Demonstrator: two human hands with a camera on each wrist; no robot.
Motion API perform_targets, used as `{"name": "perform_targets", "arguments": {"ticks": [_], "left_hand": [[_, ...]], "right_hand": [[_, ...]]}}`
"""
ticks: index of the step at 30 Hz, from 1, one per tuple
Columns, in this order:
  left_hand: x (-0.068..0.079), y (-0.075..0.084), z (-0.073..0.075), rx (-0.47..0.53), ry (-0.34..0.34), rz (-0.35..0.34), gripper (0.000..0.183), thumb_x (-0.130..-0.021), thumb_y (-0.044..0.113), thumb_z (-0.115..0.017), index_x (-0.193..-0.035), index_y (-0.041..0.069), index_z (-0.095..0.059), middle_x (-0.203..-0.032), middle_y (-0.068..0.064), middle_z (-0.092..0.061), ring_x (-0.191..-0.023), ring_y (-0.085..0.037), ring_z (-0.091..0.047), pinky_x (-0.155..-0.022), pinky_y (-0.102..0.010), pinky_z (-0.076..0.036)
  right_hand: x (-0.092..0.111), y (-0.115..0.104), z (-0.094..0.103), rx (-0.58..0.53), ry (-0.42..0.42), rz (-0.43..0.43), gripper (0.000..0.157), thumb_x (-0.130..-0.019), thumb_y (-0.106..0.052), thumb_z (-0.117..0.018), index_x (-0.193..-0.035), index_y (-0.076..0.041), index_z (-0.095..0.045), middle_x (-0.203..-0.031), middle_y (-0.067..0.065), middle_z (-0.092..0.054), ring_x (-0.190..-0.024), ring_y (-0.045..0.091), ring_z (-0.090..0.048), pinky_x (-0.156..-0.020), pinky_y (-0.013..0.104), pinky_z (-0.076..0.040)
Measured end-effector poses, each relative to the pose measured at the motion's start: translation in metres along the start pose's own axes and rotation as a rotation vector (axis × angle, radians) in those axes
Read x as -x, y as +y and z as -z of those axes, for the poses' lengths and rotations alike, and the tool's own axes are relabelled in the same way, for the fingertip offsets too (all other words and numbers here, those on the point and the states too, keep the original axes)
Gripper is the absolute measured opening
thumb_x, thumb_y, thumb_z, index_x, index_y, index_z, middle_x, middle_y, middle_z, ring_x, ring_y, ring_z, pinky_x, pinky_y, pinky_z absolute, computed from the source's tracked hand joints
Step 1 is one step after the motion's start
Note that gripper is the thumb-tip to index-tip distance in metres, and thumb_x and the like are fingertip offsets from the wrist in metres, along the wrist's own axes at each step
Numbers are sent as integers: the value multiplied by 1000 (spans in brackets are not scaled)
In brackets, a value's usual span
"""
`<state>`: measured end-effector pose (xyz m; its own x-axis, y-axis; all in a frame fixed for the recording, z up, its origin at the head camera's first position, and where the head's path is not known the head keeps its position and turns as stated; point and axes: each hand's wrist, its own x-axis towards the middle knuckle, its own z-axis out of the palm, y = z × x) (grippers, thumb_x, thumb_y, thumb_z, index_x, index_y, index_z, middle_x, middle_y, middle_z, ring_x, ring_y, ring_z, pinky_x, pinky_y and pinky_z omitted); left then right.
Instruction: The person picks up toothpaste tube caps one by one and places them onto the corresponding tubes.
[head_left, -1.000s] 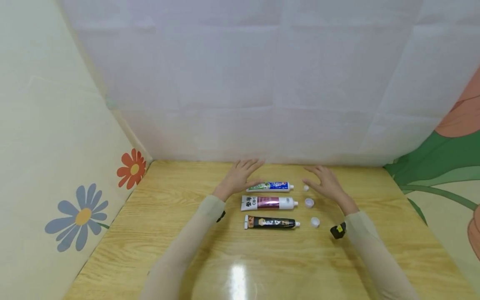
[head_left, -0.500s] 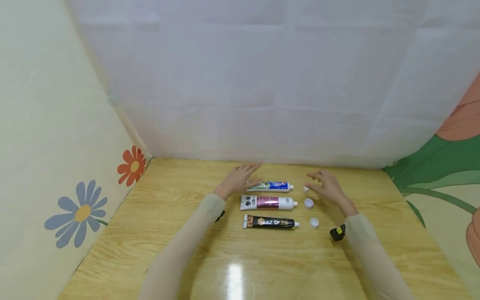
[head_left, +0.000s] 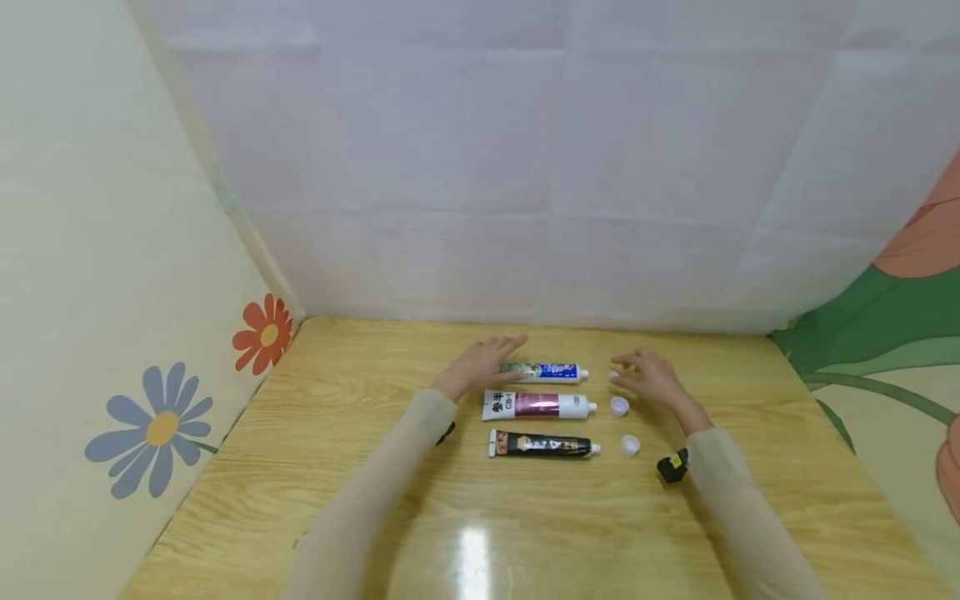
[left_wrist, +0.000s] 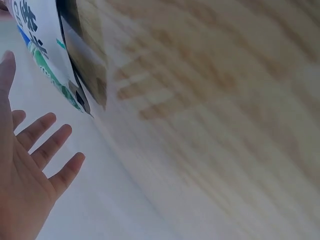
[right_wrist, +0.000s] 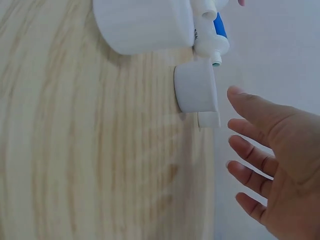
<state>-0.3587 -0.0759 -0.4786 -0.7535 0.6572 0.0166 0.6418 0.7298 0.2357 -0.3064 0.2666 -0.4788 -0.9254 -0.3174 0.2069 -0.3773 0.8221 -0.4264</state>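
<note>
Three uncapped toothpaste tubes lie side by side on the wooden table: a blue-green one (head_left: 557, 372) farthest back, a white and pink one (head_left: 538, 405) in the middle, a black one (head_left: 547, 445) nearest. My left hand (head_left: 478, 367) is spread over the tail of the blue-green tube, its fingers apart in the left wrist view. To the right of the nozzles stand a small white cap (right_wrist: 209, 119), a middle cap (head_left: 619, 407) and a near cap (head_left: 631, 445). My right hand (head_left: 651, 379) hovers at the small cap, thumb and fingers relaxed and apart.
A white sheet (head_left: 480, 167) hangs behind the table's back edge. Flower-patterned panels (head_left: 67, 250) stand at the sides. The wooden table top (head_left: 585, 533) stretches in front of the tubes, with a bright reflection on it.
My left hand has moved slightly right and toward me over the blue-green tube. My right hand has come down toward the small cap, its fingers drawing closer to the thumb.
</note>
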Motion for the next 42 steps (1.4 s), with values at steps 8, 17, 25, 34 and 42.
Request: {"name": "perform_targets", "arguments": {"ticks": [8, 17, 25, 34, 42], "left_hand": [[-2, 0, -6, 13, -38, 5, 84, -84, 69, -39, -149, 22, -14, -150, -7, -29, -137, -30, -27, -110, -55, -21], [1, -2, -6, 7, -87, 26, 82, -85, 67, -41, -149, 24, -15, -150, -6, -29, -137, -29, -26, -111, -54, -19], [5, 2, -3, 25, -127, 41, 83, -82, 67, -47, -148, 24, -21, -150, -5, -29, -137, -28, -26, -112, -53, -19], [7, 4, -1, -4, -138, 16, 78, -84, 60, -49, -147, 21, -25, -147, -6, -34, -135, -27, -31, -111, -51, -24], [7, 5, 2, -37, -139, 3, 75, -85, 57, -51, -146, 20, -28, -147, -7, -34, -135, -28, -30, -111, -50, -24]], "right_hand": [[2, 2, -3, -10, -20, -10, 43, -85, -31, -65, -119, -4, -61, -105, 16, -60, -97, 33, -53, -83, 51, -36], [1, 4, -9, -31, -52, -44, 42, -86, -31, -64, -119, -5, -60, -109, 18, -58, -100, 35, -52, -87, 56, -34], [0, 5, -13, -65, -71, -49, 40, -86, -30, -64, -118, -5, -60, -108, 17, -58, -101, 35, -50, -86, 58, -34], [-2, 2, -16, -73, -68, -53, 38, -86, -29, -65, -116, -5, -62, -105, 16, -58, -98, 34, -51, -85, 57, -35], [-5, -1, -18, -74, -50, -55, 36, -85, -29, -66, -113, -6, -63, -102, 14, -60, -96, 33, -53, -84, 54, -36]]}}
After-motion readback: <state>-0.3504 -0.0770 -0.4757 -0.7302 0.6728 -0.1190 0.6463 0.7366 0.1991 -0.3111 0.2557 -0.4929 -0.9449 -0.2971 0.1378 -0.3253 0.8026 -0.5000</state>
